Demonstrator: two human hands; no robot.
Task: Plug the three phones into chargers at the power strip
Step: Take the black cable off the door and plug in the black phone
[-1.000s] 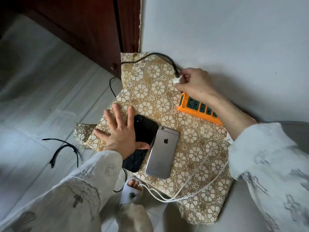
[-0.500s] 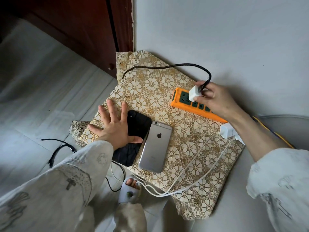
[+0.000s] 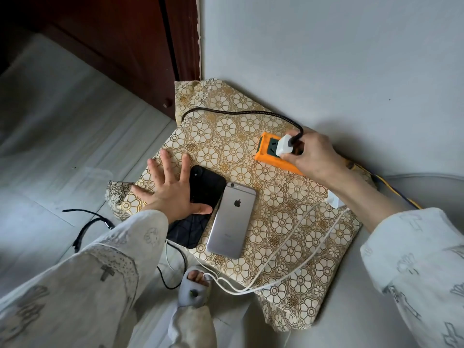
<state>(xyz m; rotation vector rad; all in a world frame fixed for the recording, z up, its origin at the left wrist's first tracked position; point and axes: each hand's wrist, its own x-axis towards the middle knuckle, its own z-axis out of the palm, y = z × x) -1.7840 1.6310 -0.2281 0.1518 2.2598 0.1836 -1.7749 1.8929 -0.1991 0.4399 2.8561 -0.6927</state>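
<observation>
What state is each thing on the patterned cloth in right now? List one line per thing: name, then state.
White charger: gripped by right hand, at a socket of the power strip.
Orange power strip: lying flat by the wall.
Black cable: plugged into the white charger.
Silver phone: face down, no cable visibly attached.
Black phone: lying flat under left hand.
Second white charger: lying loose, unplugged.
</observation>
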